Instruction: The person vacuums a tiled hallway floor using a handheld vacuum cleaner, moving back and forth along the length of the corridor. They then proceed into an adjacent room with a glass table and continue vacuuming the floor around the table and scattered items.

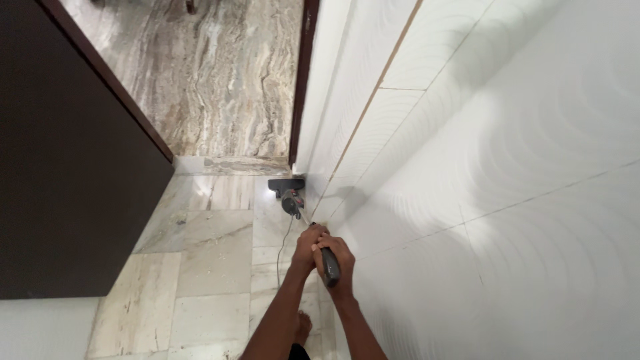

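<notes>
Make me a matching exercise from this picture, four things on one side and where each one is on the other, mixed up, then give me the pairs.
Things:
1. vacuum head
2. dark door
3. white tiled wall
4. handle

Places:
A. gripped in both hands
B. fills the right side
C. on the floor at the foot of the wall
D. stands at the left

Pairs: 1-C, 2-D, 3-B, 4-A

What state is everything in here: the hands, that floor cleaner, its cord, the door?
Left hand: closed round the handle.
Right hand: gripping the handle.
Vacuum head: flat on the floor, against the tiled wall.
Cord: slack, trailing.
Dark door: open.
</notes>
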